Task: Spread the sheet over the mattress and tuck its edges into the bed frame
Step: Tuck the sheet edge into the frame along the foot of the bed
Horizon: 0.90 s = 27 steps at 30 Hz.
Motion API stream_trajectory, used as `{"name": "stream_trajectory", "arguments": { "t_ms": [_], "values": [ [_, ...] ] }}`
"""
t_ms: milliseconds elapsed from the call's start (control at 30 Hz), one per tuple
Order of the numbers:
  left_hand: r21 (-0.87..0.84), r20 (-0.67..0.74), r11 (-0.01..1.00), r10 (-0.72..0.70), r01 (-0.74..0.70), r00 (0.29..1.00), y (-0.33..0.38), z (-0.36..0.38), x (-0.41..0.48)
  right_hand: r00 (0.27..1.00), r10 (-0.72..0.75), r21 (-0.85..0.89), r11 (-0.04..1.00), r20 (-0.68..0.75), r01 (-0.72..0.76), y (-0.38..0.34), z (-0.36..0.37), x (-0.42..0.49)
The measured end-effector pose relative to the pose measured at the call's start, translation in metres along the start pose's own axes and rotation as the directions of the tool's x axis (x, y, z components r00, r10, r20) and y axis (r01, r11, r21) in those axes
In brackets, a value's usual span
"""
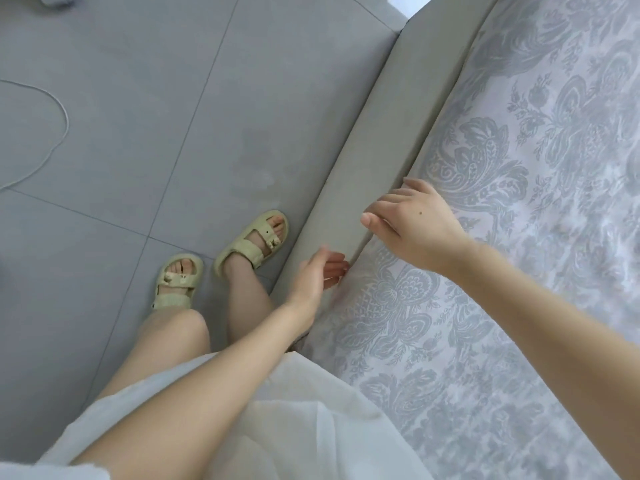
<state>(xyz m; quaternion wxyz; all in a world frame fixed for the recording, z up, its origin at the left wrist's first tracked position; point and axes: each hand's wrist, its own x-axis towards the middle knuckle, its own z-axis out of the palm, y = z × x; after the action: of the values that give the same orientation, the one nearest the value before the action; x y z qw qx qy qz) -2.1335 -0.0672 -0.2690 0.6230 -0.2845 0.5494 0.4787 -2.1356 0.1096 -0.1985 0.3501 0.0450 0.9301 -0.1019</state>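
**Forearms out, both hands at the seam: soft cloth, nothing gripped**

Head view: your white garment (pixel 304 420) sits closest, with both forearms reaching past it. The sheet (pixel 519 271) lies spread over the mattress, which it hides, and its edge runs down into the gap beside the padded bed frame (pixel 377 150). It looks thin, light and limp, so it will likely bunch and slide rather than hold shape. Take it right at that edge and push it down with flat fingers.

Your right hand (pixel 415 225) is relaxed and spread. Its fingertips (pixel 410 183) touch the sheet at the seam, and the thumb reaches over the frame. Your left hand (pixel 317 277), nearer you, is loosely curled with its fingers at the same seam, clasping nothing you can see.
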Motion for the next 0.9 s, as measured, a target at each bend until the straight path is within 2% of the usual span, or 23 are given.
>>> {"name": "stream_trajectory", "arguments": {
  "t_ms": [100,200,300,367,433,533,733,833,900],
  "values": [
    [0.194,-0.069,0.980,0.055,-0.041,0.996,-0.018,-0.031,-0.001,1.000,-0.013,0.078,0.997,-0.011,0.014,-0.023,0.007,-0.020],
    [0.439,0.015,0.898,-0.005,-0.002,1.000,-0.037,-0.057,0.000,0.994,-0.032,-0.022,0.999,0.108,0.035,-0.055,0.020,-0.030],
    [0.561,0.112,0.828,-0.105,0.024,0.988,-0.059,-0.073,-0.007,0.971,-0.043,-0.111,0.991,0.236,0.071,-0.085,0.041,-0.037],
    [0.536,0.175,0.844,-0.139,0.024,0.975,-0.074,-0.075,-0.014,0.963,-0.036,-0.129,0.989,0.268,0.073,-0.094,0.054,-0.042],
    [0.440,0.204,0.897,-0.146,0.043,0.968,-0.080,-0.077,-0.022,0.958,-0.023,-0.164,0.984,0.285,0.072,-0.099,0.064,-0.041],
    [0.363,0.216,0.932,-0.100,0.015,0.971,-0.083,-0.082,-0.029,0.960,0.013,-0.200,0.979,0.280,0.046,-0.106,0.073,-0.031],
    [0.214,0.291,0.977,-0.078,0.015,0.953,-0.096,-0.078,-0.035,0.883,0.075,-0.299,0.951,0.463,0.076,-0.115,0.093,-0.014],
    [0.216,0.308,0.975,-0.124,0.058,0.943,-0.108,-0.069,-0.036,0.875,0.082,-0.269,0.962,0.476,0.057,-0.114,0.096,-0.016],
    [0.319,0.346,0.945,-0.188,0.074,0.919,-0.118,-0.055,-0.036,0.902,0.066,-0.242,0.969,0.427,0.044,-0.109,0.093,-0.029]
  ]
}}
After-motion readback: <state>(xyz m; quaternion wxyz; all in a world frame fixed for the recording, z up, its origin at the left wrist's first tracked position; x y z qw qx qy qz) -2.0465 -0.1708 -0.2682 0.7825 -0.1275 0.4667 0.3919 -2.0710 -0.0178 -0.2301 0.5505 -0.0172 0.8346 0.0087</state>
